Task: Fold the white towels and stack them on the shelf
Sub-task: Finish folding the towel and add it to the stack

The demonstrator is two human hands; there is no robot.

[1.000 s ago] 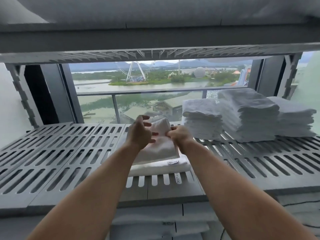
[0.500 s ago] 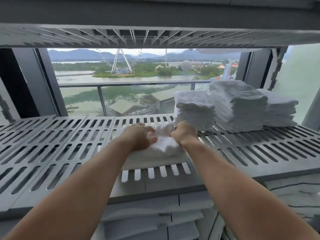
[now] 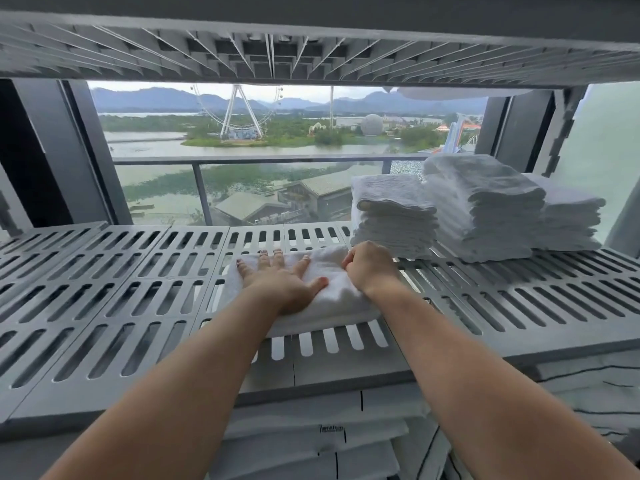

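Observation:
A small pile of folded white towels (image 3: 329,306) lies on the grey slotted shelf (image 3: 104,306), near its front middle. My left hand (image 3: 280,282) lies flat on top of the pile, fingers spread and straight, pressing down. My right hand (image 3: 370,268) is at the pile's right edge with fingers curled; whether it pinches the cloth is hidden. Three taller stacks of folded white towels (image 3: 481,206) stand at the back right of the same shelf.
Another slotted shelf (image 3: 311,53) hangs close overhead. Below the front edge, more folded white linen (image 3: 311,441) sits on a lower level. Behind the shelf is a window with a railing. The shelf's left half holds nothing.
The top towel, held up folded a second ago, now lies flat on the pile. My left hand went from gripping to pressing flat. The camera moved closer and lower.

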